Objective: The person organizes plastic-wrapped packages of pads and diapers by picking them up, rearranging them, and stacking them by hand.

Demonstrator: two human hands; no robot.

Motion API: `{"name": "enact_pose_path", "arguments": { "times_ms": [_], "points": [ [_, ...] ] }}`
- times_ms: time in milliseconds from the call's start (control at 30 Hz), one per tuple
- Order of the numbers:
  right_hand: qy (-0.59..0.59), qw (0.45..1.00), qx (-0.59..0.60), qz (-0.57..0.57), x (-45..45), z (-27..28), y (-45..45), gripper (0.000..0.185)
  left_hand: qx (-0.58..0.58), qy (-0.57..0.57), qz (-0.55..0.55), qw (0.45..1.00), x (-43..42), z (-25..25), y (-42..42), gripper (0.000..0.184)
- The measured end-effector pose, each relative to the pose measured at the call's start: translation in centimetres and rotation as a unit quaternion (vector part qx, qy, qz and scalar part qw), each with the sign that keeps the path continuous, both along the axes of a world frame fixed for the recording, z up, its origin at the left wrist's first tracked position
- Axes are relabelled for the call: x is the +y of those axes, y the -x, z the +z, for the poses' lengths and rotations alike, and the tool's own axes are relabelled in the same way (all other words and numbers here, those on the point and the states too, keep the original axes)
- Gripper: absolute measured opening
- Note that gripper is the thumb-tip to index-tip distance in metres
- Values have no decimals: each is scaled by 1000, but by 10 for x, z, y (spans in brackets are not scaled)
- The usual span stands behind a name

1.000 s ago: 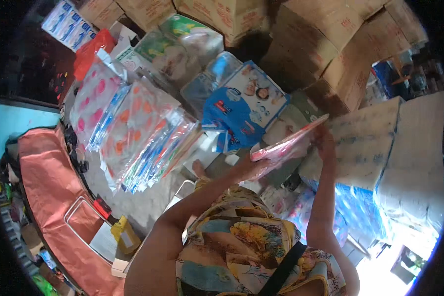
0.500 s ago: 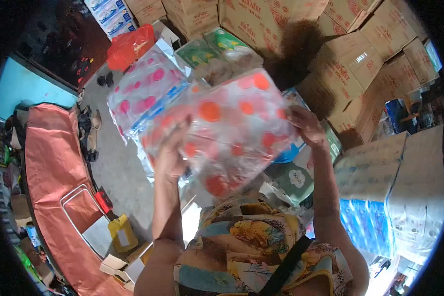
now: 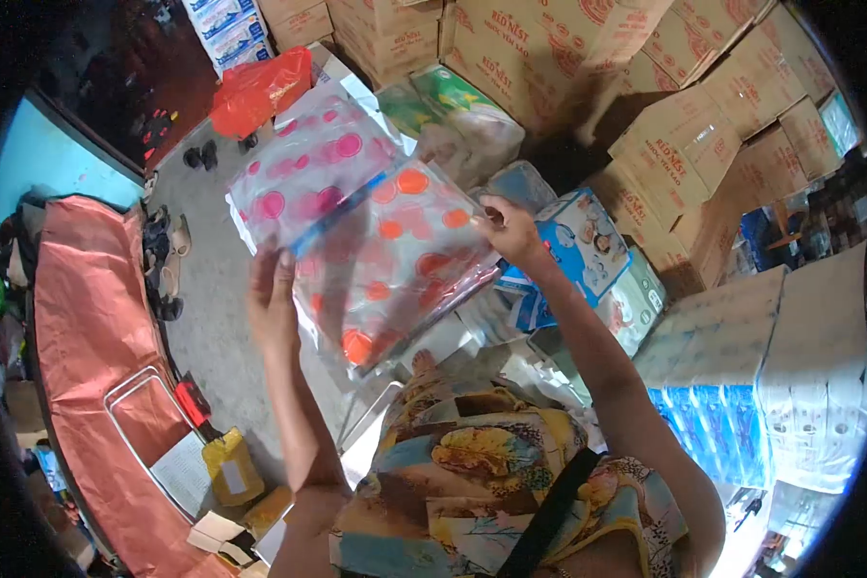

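A clear plastic pack with orange dots [image 3: 400, 265] lies flat in front of me, beside a matching pack with pink dots [image 3: 303, 164]. A blue strip runs along the line between them. My right hand [image 3: 512, 231] pinches the upper right edge of the orange-dotted pack between thumb and fingers. At the pack's left edge is my left hand [image 3: 275, 294], its fingers stretched out and the thumb apart. Whether the left fingertips touch the plastic is hard to see. White sheeting shows under the packs' edges.
Stacked brown cartons [image 3: 684, 144] stand at the back and right. A blue diaper pack [image 3: 583, 246] and a green pack [image 3: 458, 111] lie nearby. A red plastic bag [image 3: 260, 91] is at the far left. Wrapped paper rolls [image 3: 814, 395] stand right; a folding frame [image 3: 154, 433] lies left.
The orange-dotted pack has gone from raised and tilted between both hands to lying flat beside the pink-dotted one. My left hand has moved off its top to the left edge.
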State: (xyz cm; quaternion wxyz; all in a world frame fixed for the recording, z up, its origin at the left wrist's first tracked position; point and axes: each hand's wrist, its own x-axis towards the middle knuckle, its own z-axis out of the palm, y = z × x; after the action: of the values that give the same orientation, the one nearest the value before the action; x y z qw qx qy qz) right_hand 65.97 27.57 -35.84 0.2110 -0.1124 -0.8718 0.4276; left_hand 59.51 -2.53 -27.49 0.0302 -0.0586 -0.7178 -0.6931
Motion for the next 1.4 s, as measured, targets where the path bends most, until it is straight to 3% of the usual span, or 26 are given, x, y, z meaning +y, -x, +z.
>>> {"name": "enact_pose_path", "arguments": {
  "times_ms": [67,133,200,233,300,533,567,600,667,733,833,867,933,967,1033,1067,1200,1233,1267,1300,1333,1367,1400],
  "points": [
    [-54,999,-1,-6,4,-4,-7,34,-21,-118,-147,982,9,43,-16,31],
    [-52,994,84,-36,10,-12,-12,35,46,-131,-241,960,27,96,-44,32],
    [-6,997,6,-78,7,9,-24,34,113,-240,-377,888,39,125,-64,28],
    [-18,994,-13,-111,10,13,-29,32,117,-289,-448,838,48,134,-69,24],
    [-19,991,5,-135,24,4,-41,29,208,-280,-702,620,73,162,-60,20],
    [-25,964,-43,-261,70,-68,-118,27,175,-290,-753,565,84,160,-67,21],
    [192,935,-97,-281,74,-78,-130,22,170,-288,-759,559,85,160,-68,21],
    [400,858,-145,-286,74,-87,-142,18,164,-287,-765,553,85,158,-70,21],
    [376,879,-154,-247,68,-115,-166,14,155,-284,-775,544,83,156,-73,21],
    [393,844,-254,-261,73,-152,-180,17,153,-279,-781,537,80,155,-76,22],
    [358,819,-320,-313,45,-144,-179,26,153,-267,-792,526,77,160,-80,22],
    [358,821,-316,-312,49,-170,-182,26,156,-263,-797,521,76,162,-80,22],
    [198,909,-305,-206,66,-245,-192,37,162,-255,-806,509,76,167,-81,23],
    [197,909,-302,-208,57,-228,-186,37,165,-251,-811,502,76,169,-82,23],
    [409,758,-392,-322,24,-167,-165,47,168,-245,-819,492,77,172,-82,23],
    [522,687,-425,-275,33,-182,-166,50,170,-242,-821,489,76,172,-82,23],
    [449,733,-424,-286,30,-218,-162,52,171,-232,-814,504,60,170,-79,24],
    [304,849,-370,-224,34,-226,-158,52,169,-229,-813,508,57,169,-78,24],
    [150,930,-298,-154,40,-236,-157,52,166,-227,-814,508,55,168,-78,25],
    [-8,974,-212,-81,46,-249,-160,52,163,-225,-817,505,55,167,-77,25],
    [-5,974,-213,-84,53,-270,-167,52,160,-223,-822,500,56,168,-76,25],
    [254,903,-290,-190,61,-289,-174,51,158,-220,-827,493,59,168,-76,25],
    [491,751,-340,-280,50,-256,-172,51,155,-218,-832,485,62,171,-76,25]
  ]
}}
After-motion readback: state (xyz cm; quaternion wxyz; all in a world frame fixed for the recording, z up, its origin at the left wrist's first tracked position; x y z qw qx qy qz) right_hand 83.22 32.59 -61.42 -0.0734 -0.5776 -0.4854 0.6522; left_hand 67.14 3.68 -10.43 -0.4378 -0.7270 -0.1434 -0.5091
